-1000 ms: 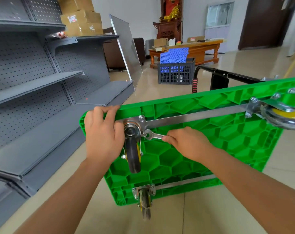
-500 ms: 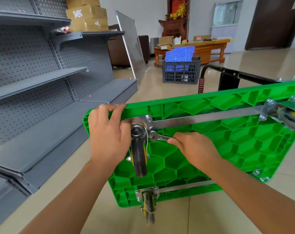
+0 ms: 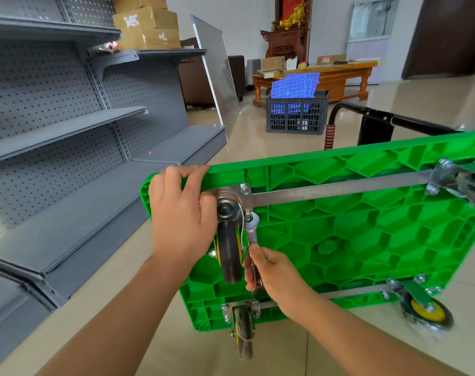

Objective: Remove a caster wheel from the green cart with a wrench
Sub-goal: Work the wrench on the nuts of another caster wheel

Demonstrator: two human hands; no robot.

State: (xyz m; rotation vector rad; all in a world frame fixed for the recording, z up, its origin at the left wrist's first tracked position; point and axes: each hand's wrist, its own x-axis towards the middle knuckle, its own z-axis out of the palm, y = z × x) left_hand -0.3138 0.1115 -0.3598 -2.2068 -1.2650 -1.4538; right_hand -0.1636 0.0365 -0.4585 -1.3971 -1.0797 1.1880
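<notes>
The green cart (image 3: 353,229) lies tipped up with its honeycomb underside facing me. A grey caster wheel (image 3: 229,248) hangs from a metal plate at the cart's upper left corner. My left hand (image 3: 180,215) grips the cart's top edge just left of that caster, thumb against its swivel. My right hand (image 3: 274,275) is shut on a silver wrench (image 3: 252,234). The wrench points straight up, its head on the lower right bolt of the caster plate. Part of the handle is hidden in my fist.
Grey metal shelving (image 3: 68,147) runs along the left. Other casters sit at the bottom (image 3: 243,331), lower right (image 3: 427,312) and upper right (image 3: 472,183). The cart's black handle (image 3: 377,118) lies behind. A dark crate (image 3: 297,114) with blue panels stands on the tiled floor.
My right hand has swung the wrench handle from pointing right to pointing down, with its head still on the bolt. The view has shifted slightly; my left hand holds its place.
</notes>
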